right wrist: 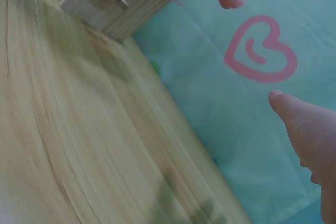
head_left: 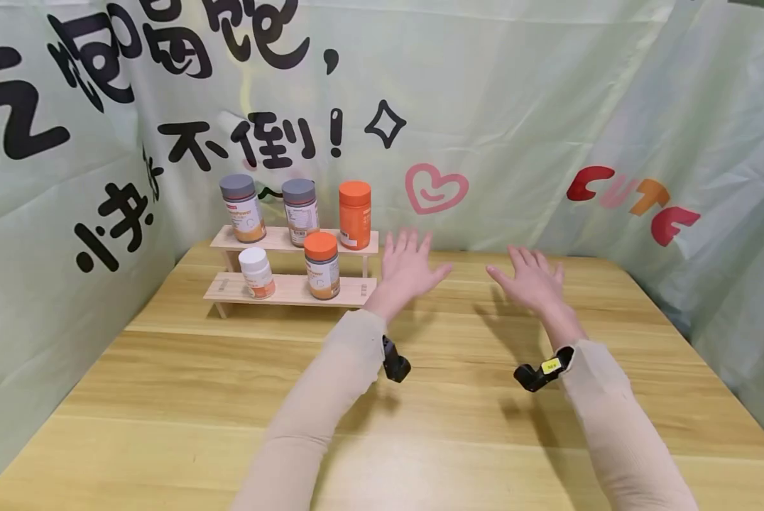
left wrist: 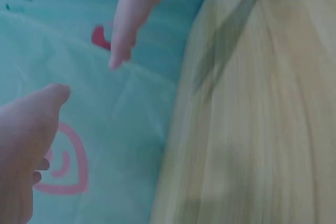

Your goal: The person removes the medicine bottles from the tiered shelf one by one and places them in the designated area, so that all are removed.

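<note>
My left hand is held above the table with its fingers spread, just right of a two-tier wooden stand. It holds nothing. Further right, my right hand hovers with fingers straight, also holding nothing. On the stand's upper tier are two grey-lidded bottles, one at the left and one in the middle, and an orange bottle. The lower tier carries a small white bottle and an orange-lidded bottle. In the right wrist view the stand's end shows, with a bit of orange above it.
The wooden table stretches out before me. Behind it and along both sides hangs a pale green cloth with black lettering, a pink heart and coloured letters. Each wrist wears a small black camera, such as the left one.
</note>
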The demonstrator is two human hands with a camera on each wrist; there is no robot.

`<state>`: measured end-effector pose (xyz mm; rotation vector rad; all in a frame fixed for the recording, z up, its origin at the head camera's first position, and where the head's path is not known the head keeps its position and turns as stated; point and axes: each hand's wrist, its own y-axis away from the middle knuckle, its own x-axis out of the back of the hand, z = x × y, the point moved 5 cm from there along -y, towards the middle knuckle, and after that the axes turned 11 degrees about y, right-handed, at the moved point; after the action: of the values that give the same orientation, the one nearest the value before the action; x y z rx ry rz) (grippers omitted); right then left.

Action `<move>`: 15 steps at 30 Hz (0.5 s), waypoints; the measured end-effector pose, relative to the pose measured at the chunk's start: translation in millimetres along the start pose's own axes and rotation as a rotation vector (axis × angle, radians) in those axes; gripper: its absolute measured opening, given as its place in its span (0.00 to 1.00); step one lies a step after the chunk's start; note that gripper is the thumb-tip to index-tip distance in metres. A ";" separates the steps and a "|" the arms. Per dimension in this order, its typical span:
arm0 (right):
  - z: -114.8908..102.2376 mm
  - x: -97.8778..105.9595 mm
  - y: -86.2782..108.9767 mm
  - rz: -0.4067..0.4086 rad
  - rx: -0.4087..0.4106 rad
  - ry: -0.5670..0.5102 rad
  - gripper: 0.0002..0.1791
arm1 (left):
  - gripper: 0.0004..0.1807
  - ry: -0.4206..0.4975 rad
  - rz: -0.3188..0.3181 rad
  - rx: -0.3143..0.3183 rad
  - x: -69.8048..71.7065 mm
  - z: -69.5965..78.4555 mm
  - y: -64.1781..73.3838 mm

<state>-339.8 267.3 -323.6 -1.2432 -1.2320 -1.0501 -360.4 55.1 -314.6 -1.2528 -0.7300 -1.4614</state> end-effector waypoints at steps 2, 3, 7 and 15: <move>-3.5 2.0 1.7 0.025 0.016 -0.028 0.49 | 0.45 0.022 0.034 -0.038 7.3 3.2 8.3; -5.2 3.1 2.7 0.041 0.023 -0.043 0.48 | 0.46 0.031 0.054 -0.063 11.7 5.0 13.2; -18.3 6.1 6.7 0.078 0.054 -0.167 0.48 | 0.43 0.125 0.182 -0.169 37.6 8.2 40.2; -71.6 -1.0 9.3 0.037 0.145 -0.577 0.44 | 0.36 0.503 0.637 -0.317 108.2 -50.9 107.7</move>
<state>-324.8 196.7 -320.6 -1.5009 -1.6767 -0.5697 -267.0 -55.3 -243.9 -1.1308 0.2365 -1.2866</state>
